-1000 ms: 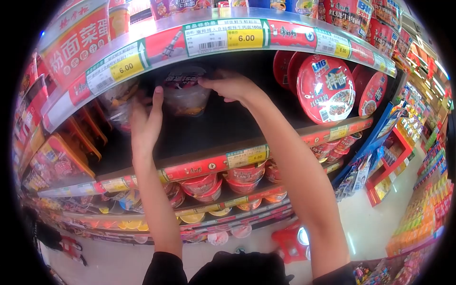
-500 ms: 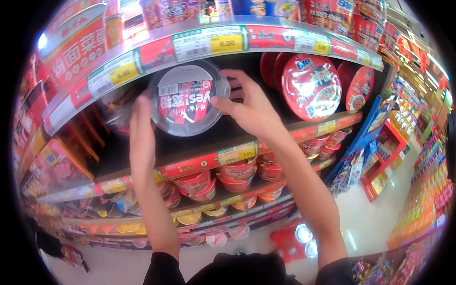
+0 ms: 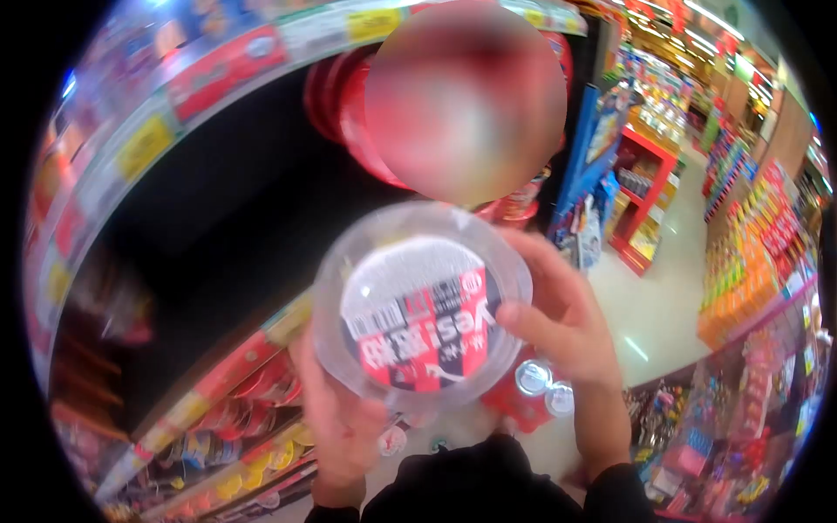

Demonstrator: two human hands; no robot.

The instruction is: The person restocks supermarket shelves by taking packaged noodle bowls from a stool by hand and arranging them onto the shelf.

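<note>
Both my hands hold a round, clear plastic instant noodle bowl [image 3: 499, 383] in front of my chest. Its labelled face, printed in black, white and pink with a barcode, is turned toward me, and the lettering appears upside down. My left hand [image 3: 340, 427] is closed against the lower left side, its fingers partly hidden behind the bowl. On the right side my right hand [image 3: 558, 318] grips the rim, thumb over the front edge and fingers curled around the outside.
Behind the bowl is a dark shelf [image 3: 218, 235] with red noodle bowls [image 3: 356, 131], partly blurred. Price tags line its edges [image 3: 227, 74]. Lower shelves carry more packed bowls [image 3: 253, 405]. To the right are a blue stand [image 3: 580, 166], a red rack [image 3: 645, 196] and an aisle floor [image 3: 636, 305].
The bowl has come off the shelf space, down and toward me, and looks larger. Both hands moved with it, and my left hand now grips it from below left. The view has turned right.
</note>
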